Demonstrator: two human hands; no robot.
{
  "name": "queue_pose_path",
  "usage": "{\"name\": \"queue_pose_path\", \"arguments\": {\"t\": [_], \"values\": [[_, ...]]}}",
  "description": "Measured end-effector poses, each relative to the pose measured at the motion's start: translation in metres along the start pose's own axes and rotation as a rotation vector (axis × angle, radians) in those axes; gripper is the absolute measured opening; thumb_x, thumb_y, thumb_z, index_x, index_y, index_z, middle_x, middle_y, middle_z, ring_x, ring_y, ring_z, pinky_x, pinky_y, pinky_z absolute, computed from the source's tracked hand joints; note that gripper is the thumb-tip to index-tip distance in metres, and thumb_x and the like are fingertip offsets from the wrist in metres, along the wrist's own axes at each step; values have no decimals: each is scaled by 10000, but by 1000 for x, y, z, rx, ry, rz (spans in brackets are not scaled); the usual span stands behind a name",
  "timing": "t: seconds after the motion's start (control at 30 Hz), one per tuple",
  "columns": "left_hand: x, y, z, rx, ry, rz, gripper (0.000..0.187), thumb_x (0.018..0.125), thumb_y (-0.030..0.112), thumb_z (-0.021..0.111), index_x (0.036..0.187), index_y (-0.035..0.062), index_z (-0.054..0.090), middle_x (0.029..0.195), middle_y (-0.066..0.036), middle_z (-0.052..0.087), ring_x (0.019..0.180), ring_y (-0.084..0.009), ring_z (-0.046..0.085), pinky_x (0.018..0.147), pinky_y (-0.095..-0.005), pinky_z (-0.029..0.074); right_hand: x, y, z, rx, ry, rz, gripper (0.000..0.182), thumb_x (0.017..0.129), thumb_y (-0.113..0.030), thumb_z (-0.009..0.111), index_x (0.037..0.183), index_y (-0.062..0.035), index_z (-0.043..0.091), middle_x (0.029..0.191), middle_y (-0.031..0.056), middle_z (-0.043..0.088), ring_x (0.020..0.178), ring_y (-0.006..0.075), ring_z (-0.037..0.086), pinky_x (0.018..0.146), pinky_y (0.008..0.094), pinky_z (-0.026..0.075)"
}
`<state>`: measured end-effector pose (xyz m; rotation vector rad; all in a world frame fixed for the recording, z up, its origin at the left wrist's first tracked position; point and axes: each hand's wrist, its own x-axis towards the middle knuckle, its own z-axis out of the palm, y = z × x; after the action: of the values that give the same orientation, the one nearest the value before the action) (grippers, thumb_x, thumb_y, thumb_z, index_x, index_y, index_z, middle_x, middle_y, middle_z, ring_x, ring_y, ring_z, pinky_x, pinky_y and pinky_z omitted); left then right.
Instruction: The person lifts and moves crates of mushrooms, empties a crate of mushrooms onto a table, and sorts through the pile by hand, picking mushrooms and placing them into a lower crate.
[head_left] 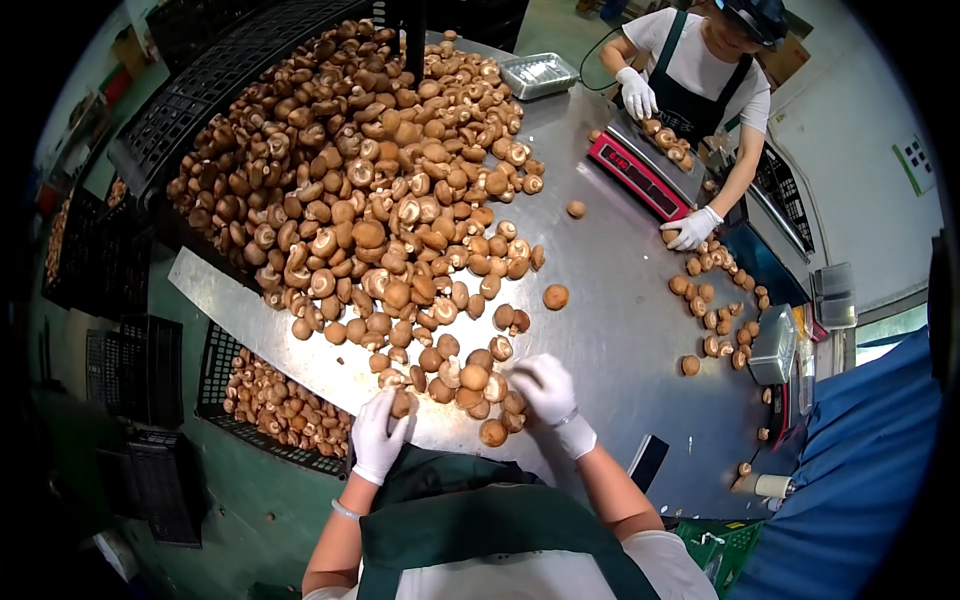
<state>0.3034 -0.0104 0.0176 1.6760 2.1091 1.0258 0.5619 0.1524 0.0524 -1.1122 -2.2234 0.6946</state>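
Note:
My left hand (376,437), in a white glove, is at the table's near edge with its fingers closed around a brown mushroom (402,404). To the right, my right hand (546,390), also gloved, is beside a small group of mushrooms (474,378). Its fingers are bent and apart, and no mushroom shows between them. Beyond both hands a large heap of mushrooms (370,235) spreads over the metal table (610,340). One loose mushroom (556,296) lies away from the heap.
Across the table a gloved co-worker (690,85) handles mushrooms at a red scale (640,178). Clear plastic trays (538,76) stand at the back, others at right. Below the left edge is a black crate (215,375) of mushrooms. A dark flat object (649,462) lies near my right arm.

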Motion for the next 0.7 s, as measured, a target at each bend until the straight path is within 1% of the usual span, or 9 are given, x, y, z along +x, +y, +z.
{"name": "queue_pose_path", "arguments": {"t": [0.1, 0.17, 0.27, 0.3, 0.33, 0.4, 0.47, 0.53, 0.7], "values": [[3, -1, 11, 109, -77, 166, 503, 753, 251, 707, 1205, 75, 573, 1183, -107, 574, 959, -290, 569, 809, -385, 470, -13, -15, 27, -307, -218, -102, 414, 709, -351, 735, 1003, -77, 632, 996, 95, 598, 896, 275, 597, 764, 393, 478], [5, 2, 10, 133, -116, 191, 501, 748, 270, 712, 1192, 79, 578, 1204, -94, 562, 946, -278, 566, 775, -379, 470, -16, -5, 36, -237, -241, -46, 419, 716, -337, 722, 1040, -91, 622, 1067, 83, 571, 938, 281, 579, 808, 397, 470], [0, -3, 10, 174, -55, 156, 515, 744, 303, 716, 1191, 87, 576, 1222, -84, 553, 991, -283, 542, 834, -395, 431, -6, -13, 17, -214, -339, 109, 409, 749, -269, 686, 1121, -127, 598, 1134, 94, 560, 1035, 298, 550, 866, 397, 461], [0, -4, 9, 208, 0, 136, 524, 744, 309, 716, 1196, 87, 573, 1231, -82, 548, 1019, -286, 528, 870, -402, 411, -2, -18, 15, -209, -339, 103, 409, 749, -269, 686, 1121, -127, 598, 1134, 94, 560, 1035, 298, 550, 866, 397, 461], [1, -6, 9, 190, 23, 97, 572, 742, 328, 715, 1229, 78, 547, 1320, -107, 490, 1164, -333, 460, 962, -442, 349, 2, -21, 15, -158, -247, 64, 417, 751, -276, 685, 1132, -129, 597, 1152, 104, 557, 1052, 303, 544, 879, 401, 456], [10, -7, 12, 196, 43, 81, 608, 745, 342, 710, 1258, 74, 523, 1365, -122, 444, 1224, -360, 405, 989, -463, 322, 14, -33, 19, -86, -167, -11, 444, 750, -304, 694, 1147, -129, 599, 1195, 128, 542, 1077, 327, 529, 909, 408, 444], [21, -5, 13, 167, 2, 36, 698, 755, 392, 692, 1329, 69, 459, 1453, -153, 337, 1330, -425, 273, 1047, -512, 254, 22, -36, 38, -225, -240, -144, 591, 762, -441, 667, 1265, -167, 523, 1299, 144, 487, 1196, 354, 453, 959, 492, 382], [29, -5, 22, 121, -47, 33, 689, 771, 392, 666, 1349, 86, 448, 1449, -144, 347, 1333, -422, 264, 1067, -507, 233, 27, -39, 59, -355, -379, -206, 707, 766, -554, 618, 1368, -239, 424, 1401, 143, 407, 1281, 369, 375, 993, 583, 296], [32, -6, 29, 137, -65, 92, 600, 807, 305, 606, 1347, 93, 454, 1435, -139, 373, 1342, -409, 263, 1064, -501, 232, 24, -29, 77, -353, -335, -280, 682, 732, -482, 671, 1336, -244, 462, 1445, 111, 347, 1197, 298, 441, 993, 586, 301]]}}
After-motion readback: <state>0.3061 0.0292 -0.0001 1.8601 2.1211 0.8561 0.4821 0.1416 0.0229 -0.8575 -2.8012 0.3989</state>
